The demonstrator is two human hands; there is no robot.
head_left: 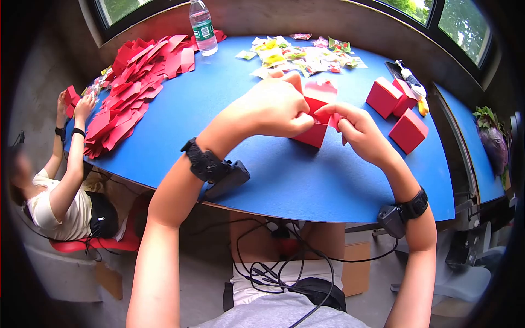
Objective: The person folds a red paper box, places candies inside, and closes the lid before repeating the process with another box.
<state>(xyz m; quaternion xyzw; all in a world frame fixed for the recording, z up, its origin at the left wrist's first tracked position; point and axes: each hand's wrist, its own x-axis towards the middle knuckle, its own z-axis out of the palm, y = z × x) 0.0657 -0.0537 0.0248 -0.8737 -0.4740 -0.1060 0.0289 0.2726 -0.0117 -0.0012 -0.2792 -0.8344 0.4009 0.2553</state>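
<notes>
A small red paper box (311, 136) stands on the blue table in front of me, its upper flap (320, 91) raised at the back. My left hand (281, 106) is curled closed at the box's left side, its thumb side against the box; most of its fingertips are hidden. On the right, my right hand (358, 128) pinches a side flap of the same box between thumb and index finger, near the top edge. Whether anything lies inside the box is hidden by my hands.
Finished-looking red boxes (408, 130) sit at the right. Wrapped candies (298, 54) lie at the back, a water bottle (203, 30) beside a heap of flat red cartons (131, 82). At left, another person's hands (82, 106) hold a red box. Cables (284, 268) cross my lap.
</notes>
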